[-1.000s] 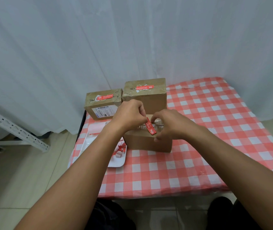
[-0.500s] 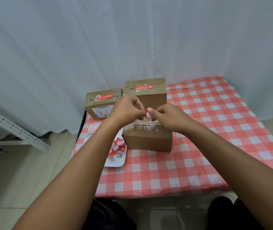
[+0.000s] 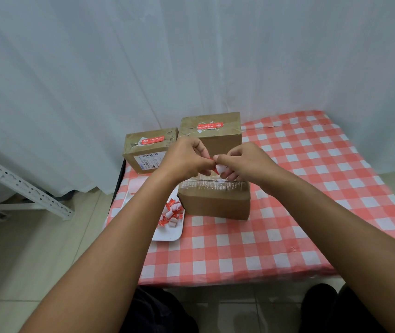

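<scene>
Now peeled free, the sticker (image 3: 219, 168) hung above the near box (image 3: 215, 204), pinched by left grip (image 3: 187, 159) and right grip (image 3: 243, 162), ready for rolling.

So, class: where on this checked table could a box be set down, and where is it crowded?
Free: the checked cloth right of the near box, and the strip before it to the front edge. Crowded: the left half, with tray, two back boxes, and left hand and right hand pinching a sticker.
</scene>
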